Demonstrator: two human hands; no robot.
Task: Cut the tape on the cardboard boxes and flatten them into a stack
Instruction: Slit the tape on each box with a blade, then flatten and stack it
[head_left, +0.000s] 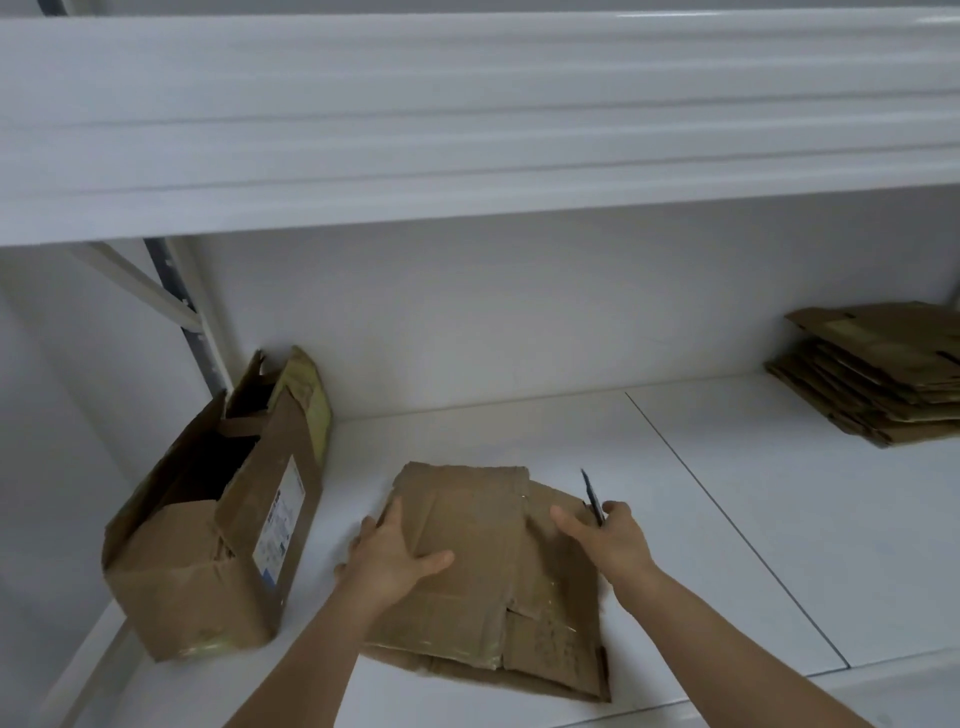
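In the lower centre of the frame a collapsed brown cardboard box (478, 566) is lying on the white shelf board (727, 519), and both hands are working it flat. The left hand (395, 551) is gripping the box's left edge, thumb lying across the top face and fingers wrapping under the side. The right hand (608, 535) is pressing on the right part of the box with its forefinger stretched out, while its other fingers are curling round a dark slim-bladed cutter (592, 496) whose tip is pointing up and away from the cardboard.

The step in hand looks like the flattening of this box, its tape apparently already cut. Next it probably needs carrying to the pile of flattened brown cardboard (878, 374) sitting at the right edge of the frame, well apart, with the blade kept clear of the fingers. A tall open brown cardboard box with a white label (208, 530) is standing at the left, not yet flattened.
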